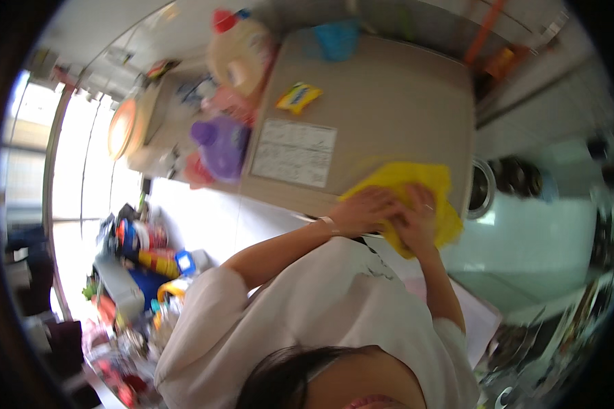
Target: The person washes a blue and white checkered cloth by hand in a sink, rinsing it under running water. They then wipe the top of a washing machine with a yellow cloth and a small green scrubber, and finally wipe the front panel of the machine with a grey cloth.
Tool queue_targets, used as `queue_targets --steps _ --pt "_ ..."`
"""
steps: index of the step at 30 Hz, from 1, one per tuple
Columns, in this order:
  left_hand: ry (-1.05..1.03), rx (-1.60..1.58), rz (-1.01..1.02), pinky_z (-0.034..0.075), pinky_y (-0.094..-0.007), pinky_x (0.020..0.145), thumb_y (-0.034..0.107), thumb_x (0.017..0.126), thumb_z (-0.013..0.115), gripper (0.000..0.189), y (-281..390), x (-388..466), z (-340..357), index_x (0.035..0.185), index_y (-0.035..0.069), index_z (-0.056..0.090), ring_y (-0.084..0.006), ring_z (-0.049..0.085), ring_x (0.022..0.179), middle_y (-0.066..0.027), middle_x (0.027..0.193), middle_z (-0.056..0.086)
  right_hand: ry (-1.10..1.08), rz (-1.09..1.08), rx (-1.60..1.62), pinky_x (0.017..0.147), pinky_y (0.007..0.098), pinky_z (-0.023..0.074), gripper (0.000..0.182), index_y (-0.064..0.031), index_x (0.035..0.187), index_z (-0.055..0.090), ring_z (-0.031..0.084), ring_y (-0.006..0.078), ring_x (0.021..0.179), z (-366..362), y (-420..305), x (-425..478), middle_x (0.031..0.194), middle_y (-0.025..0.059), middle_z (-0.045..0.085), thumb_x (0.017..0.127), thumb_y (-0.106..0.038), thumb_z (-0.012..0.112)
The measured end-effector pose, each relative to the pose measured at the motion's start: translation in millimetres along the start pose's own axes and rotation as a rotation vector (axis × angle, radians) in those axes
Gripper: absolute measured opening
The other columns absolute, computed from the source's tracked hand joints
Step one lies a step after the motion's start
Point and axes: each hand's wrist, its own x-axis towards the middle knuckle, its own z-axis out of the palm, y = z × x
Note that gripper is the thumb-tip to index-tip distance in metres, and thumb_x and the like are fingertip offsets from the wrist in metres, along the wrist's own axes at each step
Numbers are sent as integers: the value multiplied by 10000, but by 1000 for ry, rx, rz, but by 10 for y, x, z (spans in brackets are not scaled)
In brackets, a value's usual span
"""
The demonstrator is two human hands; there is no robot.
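Observation:
A bright yellow cloth point(423, 176) lies bunched over the front right edge of a flat taupe top point(389, 112), part of it hanging down. My left hand point(366, 209), with a band at the wrist, holds the cloth's left part. Close against it, my right hand point(419, 217), with a ring on one finger, grips the cloth's middle. The fingers meet and are blurred, so some fingertips are hidden. Left of the cloth, a white printed sheet point(294, 152) lies flat on the top. A small yellow packet point(299, 97) rests behind the sheet.
A blue container point(336, 41) stands at the top's back edge. Along the left side are a purple bottle point(225, 148) and a large cream jug point(240, 53) with a red cap. A round metal-rimmed object point(481, 187) is at right. Assorted items point(138, 266) crowd the lower left.

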Motion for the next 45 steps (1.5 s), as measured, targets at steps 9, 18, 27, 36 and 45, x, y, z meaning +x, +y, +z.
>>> queue_targets --steps 9,18,27,36,45 --pt "68 150 -61 107 -499 1204 307 957 509 541 394 610 316 1448 121 380 -263 293 1439 -107 1500 390 -97 321 -495 1118 578 229 374 -138 1320 584 371 344 1389 -151 353 -580 1464 143 456 975 -267 519" --pt "210 47 -261 259 -442 1162 127 876 539 522 -425 -1690 -571 1383 43 456 -312 350 1408 -166 1461 449 -150 -2 -1 1079 522 340 368 -104 1247 586 467 412 1270 1015 -1507 620 1355 231 505 901 -229 576" --pt "362 274 -532 265 -475 1164 39 915 542 619 -888 -3138 -530 1491 18 317 -358 371 1381 -197 1488 398 5 -260 39 1120 438 297 489 -110 1286 586 438 307 1306 2046 -2522 1004 1365 105 532 833 -272 674" --pt "264 363 -164 335 -472 1104 47 841 558 498 -98 -2231 -84 1331 131 572 -339 439 1319 -155 1384 491 -117 -95 -14 1135 418 306 339 -132 1162 669 436 241 1332 1145 -1637 -219 1377 40 539 827 -181 641" --pt "25 -155 -22 440 -445 981 119 913 507 314 61 182 294 1209 73 603 -384 568 1119 -207 1217 617 136 287 134 916 409 488 218 -62 1109 650 612 334 1080 -124 214 -942 1139 141 663 955 -162 533"
